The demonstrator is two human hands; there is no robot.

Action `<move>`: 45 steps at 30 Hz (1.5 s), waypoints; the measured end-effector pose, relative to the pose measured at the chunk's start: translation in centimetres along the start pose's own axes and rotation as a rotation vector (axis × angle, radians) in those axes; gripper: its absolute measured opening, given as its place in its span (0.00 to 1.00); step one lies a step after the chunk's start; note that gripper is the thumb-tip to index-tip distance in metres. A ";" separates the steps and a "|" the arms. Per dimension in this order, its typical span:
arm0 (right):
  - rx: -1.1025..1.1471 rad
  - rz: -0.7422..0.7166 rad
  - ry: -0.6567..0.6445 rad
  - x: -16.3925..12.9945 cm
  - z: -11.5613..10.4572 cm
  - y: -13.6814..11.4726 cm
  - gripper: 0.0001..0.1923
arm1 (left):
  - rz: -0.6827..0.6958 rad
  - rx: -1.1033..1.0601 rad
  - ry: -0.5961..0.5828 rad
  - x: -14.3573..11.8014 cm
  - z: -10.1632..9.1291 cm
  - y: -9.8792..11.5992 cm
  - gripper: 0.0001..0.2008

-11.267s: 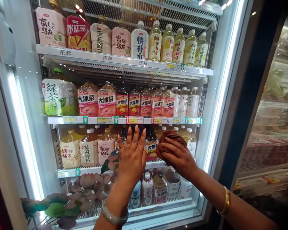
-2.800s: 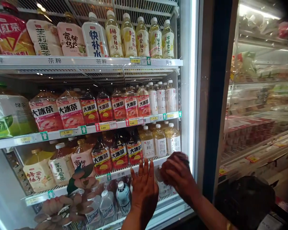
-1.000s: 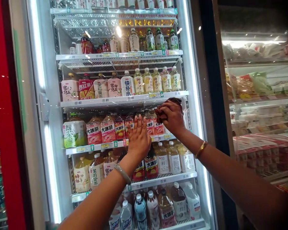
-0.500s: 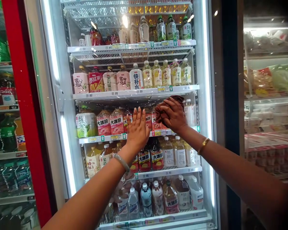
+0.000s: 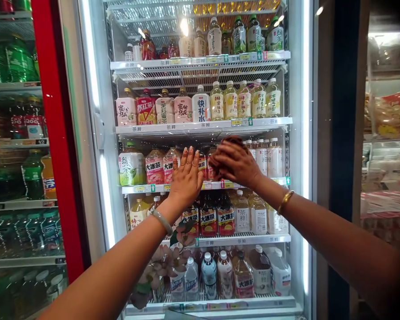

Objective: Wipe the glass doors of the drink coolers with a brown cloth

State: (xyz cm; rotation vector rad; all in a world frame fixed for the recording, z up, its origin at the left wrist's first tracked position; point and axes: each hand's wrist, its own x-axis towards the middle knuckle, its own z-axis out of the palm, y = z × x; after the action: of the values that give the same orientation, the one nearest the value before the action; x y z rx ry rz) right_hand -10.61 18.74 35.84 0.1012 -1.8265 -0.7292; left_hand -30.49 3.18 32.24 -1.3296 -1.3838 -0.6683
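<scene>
My left hand lies flat with its fingers stretched upward, apparently against the glass door in front of the lit drinks cooler. A pale bangle circles that wrist. To its right, my right hand presses a dark brown cloth to the glass, fingers bent over it. On the right wrist sits a gold bangle. Behind the hands stand peach-red iced tea bottles on the middle shelf, partly hidden by the hands and cloth.
Shelves of bottled drinks fill the cooler. At left, a red-framed cooler holds more bottles; a dark post and shelves of packaged food stand at right. Flowers show in the lower glass, seemingly a reflection.
The cooler has shifted right in view. Against it, my right hand and the cloth have slid left, closer to my left hand. My left hand stays flat.
</scene>
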 end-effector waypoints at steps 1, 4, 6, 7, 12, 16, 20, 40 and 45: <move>0.009 0.101 0.077 1.5 0.6 -0.1 0.25 | -0.008 -0.005 0.005 0.1 0.0 -0.4 0.36; 0.047 0.248 0.217 5.2 2.6 -1.5 0.32 | -0.025 -0.023 0.007 0.1 0.1 -1.4 0.36; 0.061 0.154 0.163 5.8 3.5 -3.0 0.34 | -0.021 -0.027 0.007 -0.3 0.1 -2.2 0.37; 0.058 0.078 0.109 5.4 3.6 -3.7 0.34 | -0.019 -0.024 0.007 -0.6 0.1 -2.6 0.37; -0.028 -0.200 -0.050 1.1 2.3 -3.6 0.31 | 0.018 -0.005 0.023 -2.1 0.0 -4.7 0.36; -0.075 0.004 0.064 2.5 2.2 -1.6 0.28 | 0.025 0.000 0.043 -1.9 0.1 -5.6 0.36; 0.030 0.179 0.145 7.6 4.5 -3.1 0.27 | -0.020 -0.016 0.053 -1.3 -0.2 -6.3 0.37; 0.201 0.009 0.120 11.1 9.5 -9.1 0.35 | 0.147 -0.179 0.130 -1.9 -3.3 -7.9 0.40; 0.156 -0.127 -0.004 5.7 8.4 -10.2 0.42 | 0.149 -0.162 0.036 -5.0 -2.1 -7.7 0.45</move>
State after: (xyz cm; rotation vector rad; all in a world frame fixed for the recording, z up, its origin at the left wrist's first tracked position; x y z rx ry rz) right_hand -22.99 11.87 33.54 0.3202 -1.8923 -0.6740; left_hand -37.93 -2.21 30.24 -1.5249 -1.2092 -0.7113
